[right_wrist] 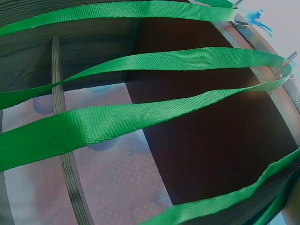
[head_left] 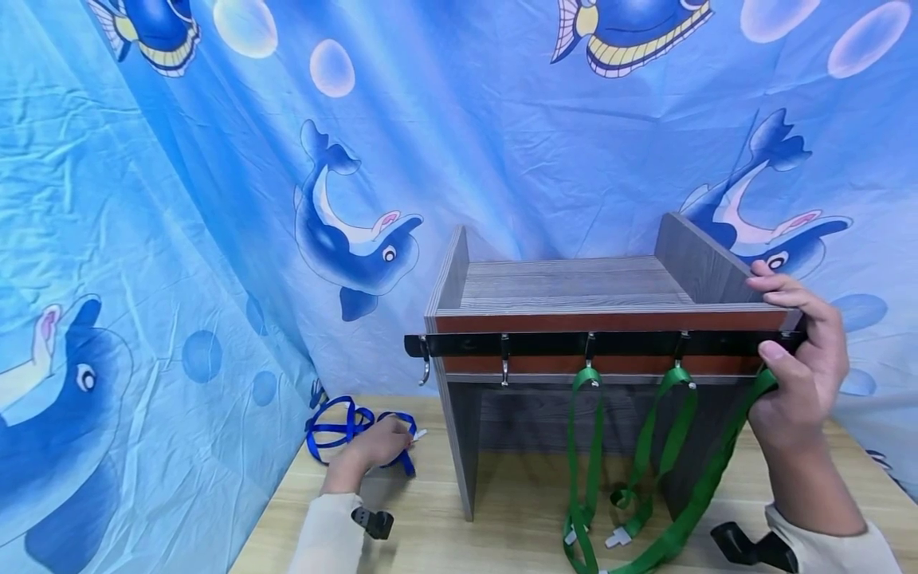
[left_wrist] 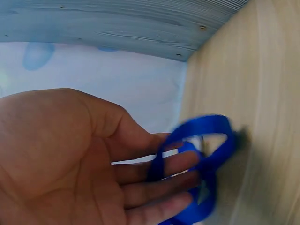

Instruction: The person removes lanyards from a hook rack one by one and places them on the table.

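My left hand [head_left: 376,444] pinches part of a blue lanyard [head_left: 337,429] lying in loops on the table, left of the shelf; a white clip [head_left: 419,435] shows by its fingertips. In the left wrist view a loop of the blue lanyard [left_wrist: 206,124] curves around the fingers. My right hand [head_left: 806,351] grips the right front corner of a grey wooden shelf [head_left: 574,283], thumb in front near the end of a black hook rail [head_left: 545,344]. Beneath that thumb a green lanyard [head_left: 717,462] hangs down, its upper end hidden.
Two more green lanyards [head_left: 597,446] hang from middle hooks, their white clips [head_left: 618,537] low near the table [head_left: 423,534]. Both left hooks [head_left: 505,363] carry nothing. A blue curtain [head_left: 502,159] with printed dolphins stands behind and on the left.
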`<state>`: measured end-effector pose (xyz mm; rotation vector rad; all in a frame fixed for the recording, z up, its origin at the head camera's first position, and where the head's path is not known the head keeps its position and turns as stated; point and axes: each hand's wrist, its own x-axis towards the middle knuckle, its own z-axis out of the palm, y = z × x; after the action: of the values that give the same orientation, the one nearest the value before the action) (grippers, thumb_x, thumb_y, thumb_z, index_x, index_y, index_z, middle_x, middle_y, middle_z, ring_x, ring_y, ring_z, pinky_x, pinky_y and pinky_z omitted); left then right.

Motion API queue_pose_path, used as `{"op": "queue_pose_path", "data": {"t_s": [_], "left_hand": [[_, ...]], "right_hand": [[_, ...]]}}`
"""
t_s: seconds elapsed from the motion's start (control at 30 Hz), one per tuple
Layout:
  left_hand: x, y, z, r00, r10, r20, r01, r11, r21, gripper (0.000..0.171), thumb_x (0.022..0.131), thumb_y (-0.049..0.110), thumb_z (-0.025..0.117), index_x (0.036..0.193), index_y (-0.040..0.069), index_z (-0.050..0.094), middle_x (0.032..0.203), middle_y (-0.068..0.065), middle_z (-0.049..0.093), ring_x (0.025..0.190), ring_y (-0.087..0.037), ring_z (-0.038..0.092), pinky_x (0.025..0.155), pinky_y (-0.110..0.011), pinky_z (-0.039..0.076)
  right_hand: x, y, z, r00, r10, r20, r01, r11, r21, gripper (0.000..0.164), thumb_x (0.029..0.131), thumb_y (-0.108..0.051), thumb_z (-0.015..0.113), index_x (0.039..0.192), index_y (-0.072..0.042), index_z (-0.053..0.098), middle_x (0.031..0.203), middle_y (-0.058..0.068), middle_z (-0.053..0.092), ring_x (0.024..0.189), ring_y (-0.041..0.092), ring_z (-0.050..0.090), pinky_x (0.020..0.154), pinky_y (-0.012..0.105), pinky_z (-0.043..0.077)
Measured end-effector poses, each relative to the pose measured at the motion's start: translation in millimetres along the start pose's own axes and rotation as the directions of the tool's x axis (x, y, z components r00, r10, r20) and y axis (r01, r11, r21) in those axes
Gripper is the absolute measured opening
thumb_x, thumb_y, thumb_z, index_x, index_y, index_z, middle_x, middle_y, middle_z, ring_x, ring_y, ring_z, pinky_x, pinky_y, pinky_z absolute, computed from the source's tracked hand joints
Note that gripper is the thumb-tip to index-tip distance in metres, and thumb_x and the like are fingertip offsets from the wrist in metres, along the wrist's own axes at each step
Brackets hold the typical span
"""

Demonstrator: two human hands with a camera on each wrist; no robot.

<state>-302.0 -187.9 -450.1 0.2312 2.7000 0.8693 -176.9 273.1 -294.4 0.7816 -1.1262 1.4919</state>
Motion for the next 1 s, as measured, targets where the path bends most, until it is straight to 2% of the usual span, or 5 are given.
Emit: {"op": "queue_pose_path", "data": {"t_s": [0.33, 0.47, 0.6, 0.83, 1.0], "left_hand": [[13.6, -11.9, 7.3, 0.997, 0.024, -0.072, -0.027, 0.999, -0.042, 0.027, 0.108, 0.015, 0.05, 0.105, 0.002, 0.074, 0.074, -0.002, 0.057, 0.063, -0.016, 0.048, 0.059, -0.031, 0.041], [18.0, -13.4, 7.4, 0.988, 0.033, -0.15, -0.04, 0.998, -0.043, 0.035, 0.108, 0.015, 0.048, 0.134, 0.001, 0.068, 0.118, -0.016, 0.072, 0.102, -0.029, 0.069, 0.088, -0.049, 0.058], [14.4, -8.0, 5.2, 0.975, 0.033, -0.218, -0.046, 0.997, -0.057, 0.042, 0.109, 0.017, 0.045, 0.146, 0.004, 0.061, 0.151, -0.022, 0.06, 0.139, -0.044, 0.057, 0.112, -0.063, 0.048], [6.2, -2.5, -1.4, 0.964, 0.027, -0.265, -0.047, 0.997, -0.066, 0.046, 0.107, 0.018, 0.047, 0.151, 0.006, 0.057, 0.149, -0.023, 0.06, 0.126, -0.042, 0.064, 0.107, -0.06, 0.051], [3.8, -11.2, -7.0, 0.965, 0.035, -0.261, -0.05, 0.998, -0.049, 0.055, 0.105, 0.02, 0.056, 0.157, 0.003, 0.047, 0.163, -0.026, 0.045, 0.15, -0.049, 0.044, 0.12, -0.066, 0.039]], "right_hand": [[-1, -1, -1, 1.0, 0.0, -0.012, 0.0, 1.0, 0.008, 0.032, 0.084, 0.003, 0.06, 0.114, 0.015, 0.061, 0.124, 0.018, 0.072, 0.139, 0.035, 0.055, 0.135, 0.043, 0.017], [-1, -2, -3, 1.0, -0.002, 0.003, 0.002, 1.0, -0.007, 0.033, 0.085, 0.002, 0.061, 0.115, 0.015, 0.061, 0.125, 0.018, 0.071, 0.14, 0.034, 0.055, 0.135, 0.043, 0.016], [-1, -2, -4, 1.0, -0.002, 0.006, 0.002, 1.0, -0.016, 0.033, 0.085, 0.001, 0.061, 0.115, 0.015, 0.061, 0.126, 0.017, 0.071, 0.14, 0.034, 0.055, 0.136, 0.043, 0.015], [1, -2, -1, 1.0, -0.006, -0.013, 0.006, 1.0, -0.003, 0.032, 0.085, 0.001, 0.06, 0.114, 0.015, 0.061, 0.124, 0.018, 0.072, 0.139, 0.035, 0.055, 0.135, 0.044, 0.017], [1, -1, 4, 0.999, -0.002, -0.043, 0.004, 0.999, 0.045, 0.032, 0.083, 0.002, 0.059, 0.112, 0.016, 0.062, 0.122, 0.02, 0.072, 0.137, 0.037, 0.056, 0.134, 0.044, 0.02]]}}
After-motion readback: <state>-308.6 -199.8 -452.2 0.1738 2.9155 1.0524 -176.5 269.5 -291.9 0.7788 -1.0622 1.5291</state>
